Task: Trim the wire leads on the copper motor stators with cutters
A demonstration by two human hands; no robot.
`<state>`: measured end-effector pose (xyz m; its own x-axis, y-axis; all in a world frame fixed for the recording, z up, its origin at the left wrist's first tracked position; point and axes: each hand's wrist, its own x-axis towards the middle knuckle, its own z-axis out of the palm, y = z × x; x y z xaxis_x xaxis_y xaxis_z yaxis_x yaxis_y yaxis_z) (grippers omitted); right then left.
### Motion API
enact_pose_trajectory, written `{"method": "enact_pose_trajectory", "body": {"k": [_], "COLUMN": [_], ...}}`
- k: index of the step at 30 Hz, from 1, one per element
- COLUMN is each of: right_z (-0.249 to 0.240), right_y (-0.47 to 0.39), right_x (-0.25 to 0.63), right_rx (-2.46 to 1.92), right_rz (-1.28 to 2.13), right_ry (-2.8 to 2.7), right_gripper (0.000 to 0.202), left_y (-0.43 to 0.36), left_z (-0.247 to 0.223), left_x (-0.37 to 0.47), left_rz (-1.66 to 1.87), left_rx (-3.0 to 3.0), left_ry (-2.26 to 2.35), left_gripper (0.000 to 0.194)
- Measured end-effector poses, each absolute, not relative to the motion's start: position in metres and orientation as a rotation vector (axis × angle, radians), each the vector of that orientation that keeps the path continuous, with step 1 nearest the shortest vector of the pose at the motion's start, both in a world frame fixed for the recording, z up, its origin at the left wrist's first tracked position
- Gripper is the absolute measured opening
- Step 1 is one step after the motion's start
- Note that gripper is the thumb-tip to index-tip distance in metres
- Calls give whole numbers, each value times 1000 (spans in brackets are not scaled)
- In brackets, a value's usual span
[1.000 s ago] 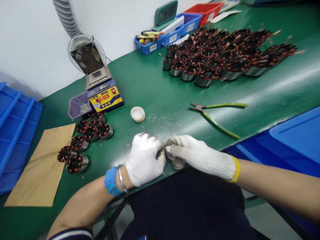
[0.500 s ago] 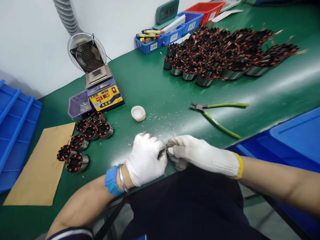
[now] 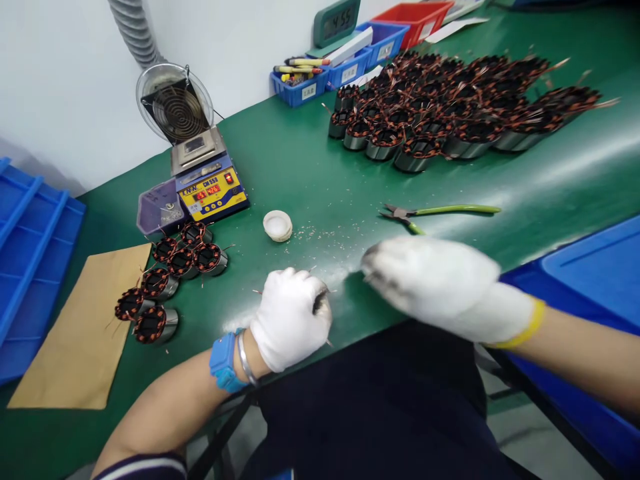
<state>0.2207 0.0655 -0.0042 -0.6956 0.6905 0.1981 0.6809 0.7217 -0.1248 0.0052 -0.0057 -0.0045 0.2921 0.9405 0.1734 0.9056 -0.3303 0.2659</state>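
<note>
In the head view, the left hand (image 3: pixel 291 321), in a white glove, is at the lower centre of the frame, and its fingers are curled around a small wired piece (image 3: pixel 257 291). This piece is almost fully hidden; only its thin ends come out at the sides of the glove. The right hand (image 3: pixel 430 287), also gloved, is to the right of the centre, well apart from the left one. It is blurred, so I cannot tell how wide its fingers are or whether they hold something. Just above it in the frame lie green-handled pliers (image 3: pixel 419 213), spread open, with one handle partly covered by this hand. Near the centre, a small white dish (image 3: pixel 278 226) stands on the green surface (image 3: pixel 300 157), with tiny scraps (image 3: pixel 320 233) beside it. At the left of the frame there is a small group of wound rings (image 3: pixel 183 262), and a much larger group of similar rings (image 3: pixel 383 147) fills the upper right. A yellow and blue machine (image 3: pixel 214 195) is at the upper left.
</note>
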Motion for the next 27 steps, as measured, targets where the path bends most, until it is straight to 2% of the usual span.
{"method": "enact_pose_trajectory", "body": {"k": [2, 4, 8, 11, 15, 27], "right_z": [-2, -3, -13, -20, -24, -19], "right_y": [66, 57, 24, 12, 17, 20], "right_x": [230, 230, 207, 190, 184, 176], "right_rx": [-1319, -1341, -1221, -1214, -1236, -1355], "right_rz": [174, 450, 720, 764, 861, 1407], "right_ry": [-2612, -2611, -2610, -2513, -2310, -1831], "right_gripper": [27, 23, 35, 12, 19, 21], "left_y": [-4, -4, -12, -17, -11, -7], "left_z": [-4, -2, 10, 15, 9, 2], "left_x": [5, 4, -4, -9, -8, 1], "left_rz": [487, 599, 848, 643, 423, 498], "left_rx": [2345, 2301, 2447, 2565, 2529, 2384], "left_ry": [1817, 1876, 1755, 1477, 1475, 1710], "left_gripper": [12, 13, 34, 23, 16, 12]}}
